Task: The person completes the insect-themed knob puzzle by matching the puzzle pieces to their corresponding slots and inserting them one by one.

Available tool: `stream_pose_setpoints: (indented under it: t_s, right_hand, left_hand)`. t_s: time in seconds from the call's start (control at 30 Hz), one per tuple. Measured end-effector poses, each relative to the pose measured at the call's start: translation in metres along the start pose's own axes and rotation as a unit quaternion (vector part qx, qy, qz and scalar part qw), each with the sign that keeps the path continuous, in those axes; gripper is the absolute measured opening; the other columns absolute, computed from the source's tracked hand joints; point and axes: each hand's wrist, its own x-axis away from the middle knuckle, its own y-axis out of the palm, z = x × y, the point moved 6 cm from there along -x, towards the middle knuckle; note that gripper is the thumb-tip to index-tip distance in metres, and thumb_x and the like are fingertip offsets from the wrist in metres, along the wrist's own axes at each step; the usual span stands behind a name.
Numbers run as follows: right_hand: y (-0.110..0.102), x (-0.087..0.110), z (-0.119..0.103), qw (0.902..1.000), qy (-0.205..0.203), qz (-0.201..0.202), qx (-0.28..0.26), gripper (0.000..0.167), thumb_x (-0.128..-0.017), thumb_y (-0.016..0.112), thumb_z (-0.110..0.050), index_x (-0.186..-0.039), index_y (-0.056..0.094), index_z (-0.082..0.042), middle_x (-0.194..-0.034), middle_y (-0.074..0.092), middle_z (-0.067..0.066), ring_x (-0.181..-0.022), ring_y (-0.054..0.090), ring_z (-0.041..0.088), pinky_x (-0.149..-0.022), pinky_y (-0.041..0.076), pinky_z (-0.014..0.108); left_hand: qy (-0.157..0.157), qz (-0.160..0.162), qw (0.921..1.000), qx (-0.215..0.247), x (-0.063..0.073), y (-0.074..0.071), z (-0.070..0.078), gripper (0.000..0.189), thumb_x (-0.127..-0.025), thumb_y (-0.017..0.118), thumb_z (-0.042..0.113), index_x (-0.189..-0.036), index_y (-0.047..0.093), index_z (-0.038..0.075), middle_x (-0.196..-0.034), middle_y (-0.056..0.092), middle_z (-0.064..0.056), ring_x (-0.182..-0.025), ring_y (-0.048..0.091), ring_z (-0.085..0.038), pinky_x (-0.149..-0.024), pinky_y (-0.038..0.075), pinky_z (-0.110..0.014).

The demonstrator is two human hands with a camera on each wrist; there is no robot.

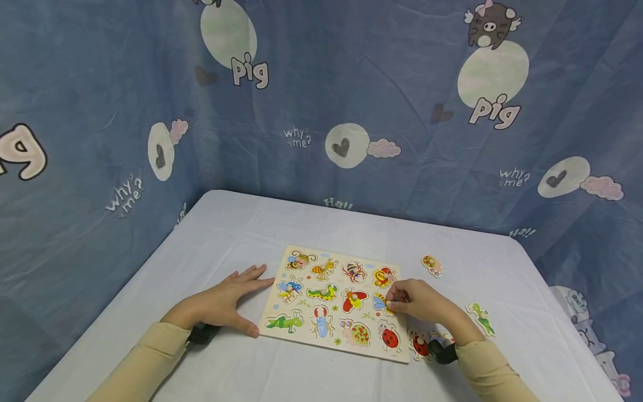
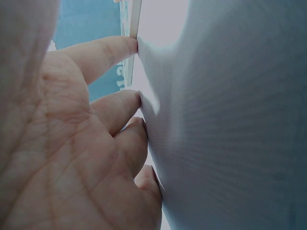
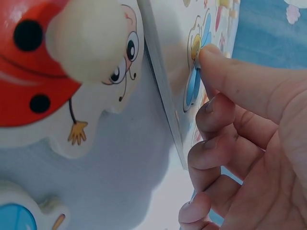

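A wooden insect peg puzzle board (image 1: 301, 338) lies on the table. My left hand (image 1: 226, 298) rests beside its left edge with the fingers spread; in the left wrist view a fingertip (image 2: 130, 45) touches the edge. At the board's right side my right hand (image 1: 419, 301) pinches a blue-winged bee puzzle piece (image 1: 379, 303) by its knob, between thumb and finger. In the right wrist view this piece (image 3: 193, 88) lies at its slot; whether it is fully seated I cannot tell. Knobbed pieces sit in the upper two rows; the bottom row shows printed pictures without knobs.
Loose pieces lie right of the board: a snail (image 1: 432, 266) farther back, a green grasshopper (image 1: 481, 319), a ladybug (image 1: 420, 344) by the near right corner, and a blue piece (image 3: 17, 218) partly hidden by the right wrist. A patterned blue curtain (image 1: 311, 84) hangs behind the white table (image 1: 241, 223).
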Motion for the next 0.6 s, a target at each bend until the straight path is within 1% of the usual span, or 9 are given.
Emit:
stream_pose_setpoints:
  t_s: [0.17, 0.27, 0.43, 0.6]
  right_hand:
    - [0.0, 0.001, 0.004, 0.9999, 0.014, 0.006, 0.003, 0.01, -0.1, 0.077, -0.022, -0.098, 0.073, -0.014, -0.079, 0.064, -0.008, -0.068, 0.05, 0.002, -0.063, 0.043, 0.021]
    - [-0.003, 0.005, 0.008, 0.9997, 0.02, 0.014, 0.001, 0.011, -0.1, 0.078, -0.024, -0.099, 0.073, -0.014, -0.079, 0.065, -0.008, -0.069, 0.051, 0.003, -0.064, 0.044, 0.021]
    - [-0.012, 0.016, 0.014, 0.9989, 0.033, 0.033, -0.01, 0.011, -0.101, 0.077, -0.023, -0.101, 0.073, -0.013, -0.078, 0.062, -0.005, -0.068, 0.05, 0.006, -0.061, 0.043, 0.022]
    - [-0.023, 0.03, 0.022, 0.9957, 0.065, 0.066, -0.003, 0.01, -0.1, 0.076, -0.022, -0.102, 0.074, -0.013, -0.077, 0.058, -0.003, -0.068, 0.047, 0.008, -0.059, 0.039, 0.023]
  left_hand:
    - [0.001, -0.001, 1.0, 0.002, 0.001, 0.001, -0.001, 0.117, -0.069, 0.096, 0.06, -0.165, 0.045, 0.017, -0.18, 0.019, -0.02, -0.166, 0.013, -0.049, -0.132, 0.008, -0.074]
    - [0.002, 0.0, 1.0, 0.001, 0.0, 0.002, -0.002, 0.117, -0.069, 0.096, 0.061, -0.165, 0.045, 0.018, -0.18, 0.02, -0.02, -0.166, 0.013, -0.049, -0.131, 0.008, -0.075]
    - [0.003, 0.0, 1.0, 0.001, 0.0, 0.001, -0.002, 0.117, -0.069, 0.096, 0.061, -0.165, 0.045, 0.017, -0.18, 0.02, -0.02, -0.166, 0.013, -0.049, -0.131, 0.008, -0.075]
    - [0.005, 0.0, 1.0, 0.002, 0.0, 0.0, -0.001, 0.117, -0.069, 0.096, 0.061, -0.165, 0.045, 0.017, -0.18, 0.019, -0.02, -0.166, 0.013, -0.049, -0.131, 0.008, -0.075]
